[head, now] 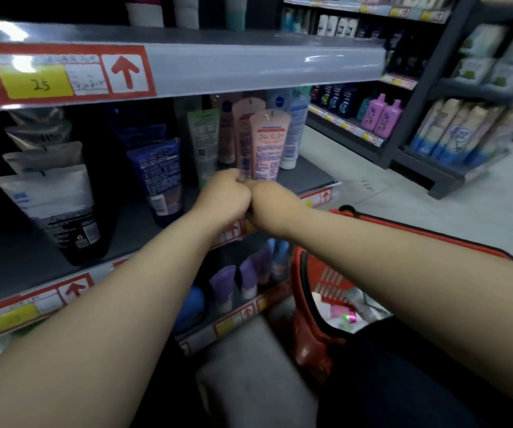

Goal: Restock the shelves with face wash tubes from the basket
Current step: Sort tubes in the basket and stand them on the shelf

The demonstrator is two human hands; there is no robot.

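Two pink face wash tubes (pixel 268 143) are held upright at the right end of the middle shelf (pixel 311 174). The left grip (pixel 224 200) is clamped on the farther tube's base, and the right grip (pixel 272 205), touching it, on the nearer one's. The red basket (pixel 303 282) sits near right, with more items inside.

My tubes (pixel 269 143) are pink with red-banded labels — the near-right basket (pixel 434 234) is red, the shelf edge (pixel 249 61) grey, its tags (pixel 39 81) yellow inside red frames.
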